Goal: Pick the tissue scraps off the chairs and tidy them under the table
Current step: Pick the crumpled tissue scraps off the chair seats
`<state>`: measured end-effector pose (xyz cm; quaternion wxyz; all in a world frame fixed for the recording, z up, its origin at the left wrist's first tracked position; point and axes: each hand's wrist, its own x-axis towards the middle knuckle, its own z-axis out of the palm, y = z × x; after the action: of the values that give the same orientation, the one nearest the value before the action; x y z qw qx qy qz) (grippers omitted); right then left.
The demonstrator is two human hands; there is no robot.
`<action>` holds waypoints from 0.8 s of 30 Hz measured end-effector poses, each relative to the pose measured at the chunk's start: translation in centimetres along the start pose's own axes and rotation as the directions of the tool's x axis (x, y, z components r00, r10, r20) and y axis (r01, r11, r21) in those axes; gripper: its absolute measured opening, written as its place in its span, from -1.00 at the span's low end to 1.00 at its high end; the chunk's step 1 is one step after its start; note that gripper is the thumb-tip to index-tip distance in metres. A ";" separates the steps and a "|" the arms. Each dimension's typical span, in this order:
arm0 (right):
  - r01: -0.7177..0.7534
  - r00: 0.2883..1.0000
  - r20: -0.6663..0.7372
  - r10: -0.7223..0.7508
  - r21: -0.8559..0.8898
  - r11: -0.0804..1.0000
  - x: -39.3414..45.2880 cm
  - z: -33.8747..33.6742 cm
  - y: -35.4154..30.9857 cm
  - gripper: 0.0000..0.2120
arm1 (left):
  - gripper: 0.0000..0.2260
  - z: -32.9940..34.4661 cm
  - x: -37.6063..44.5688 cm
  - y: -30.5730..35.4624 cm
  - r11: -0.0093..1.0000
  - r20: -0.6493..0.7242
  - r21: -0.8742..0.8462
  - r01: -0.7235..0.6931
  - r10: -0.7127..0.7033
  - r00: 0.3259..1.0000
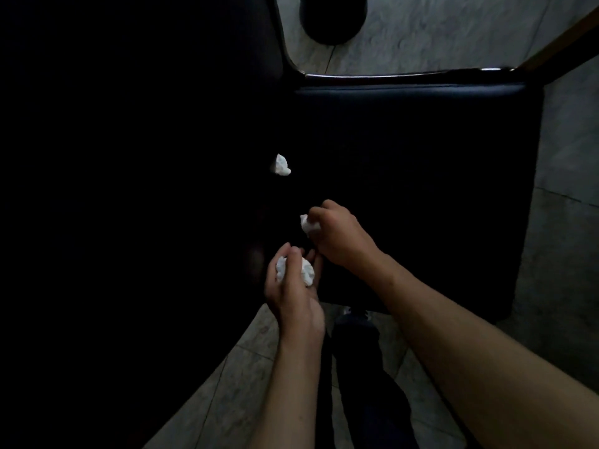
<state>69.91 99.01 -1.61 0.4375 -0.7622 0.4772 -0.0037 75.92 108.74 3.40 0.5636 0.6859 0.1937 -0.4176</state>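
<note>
While your left hand (pixel 293 286) cups two tissue scraps (pixel 308 270), your right hand (pixel 337 236) pinches another scrap (pixel 308 224) over the dark chair seat (pixel 421 189); a loose scrap (pixel 281 165) lies just beyond.

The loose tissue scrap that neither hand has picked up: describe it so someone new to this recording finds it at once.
Start at the dark chair seat filling the middle of the head view. Near its left edge, above both hands, lies a small white crumpled loose scrap. Unlike the scrap pinched by the right hand and the wad in the left hand, nothing touches it.
</note>
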 end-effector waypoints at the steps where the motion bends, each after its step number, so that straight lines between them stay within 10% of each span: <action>1: -0.077 0.997 -0.018 0.078 0.068 0.995 -0.3 -0.3 0.2 -0.84 | -0.79 0.1 0.0 0.2 0.996 0.010 -0.081 0.043 -0.042 0.999; 9: -0.148 0.955 -0.131 0.266 0.565 0.811 -5.8 -2.5 -0.9 -0.77 | -0.61 1.0 0.2 0.9 0.939 0.159 -0.288 0.190 -0.148 0.976; 24: -0.170 0.933 -0.132 0.335 0.659 0.733 -6.4 -1.9 -3.0 -0.93 | -0.75 2.2 0.7 0.9 0.995 0.406 -0.073 0.074 -0.038 0.913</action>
<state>67.80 102.87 4.26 0.6043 -0.4893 0.5969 -0.1979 76.20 106.26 3.40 0.6085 0.5538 0.1107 -0.5575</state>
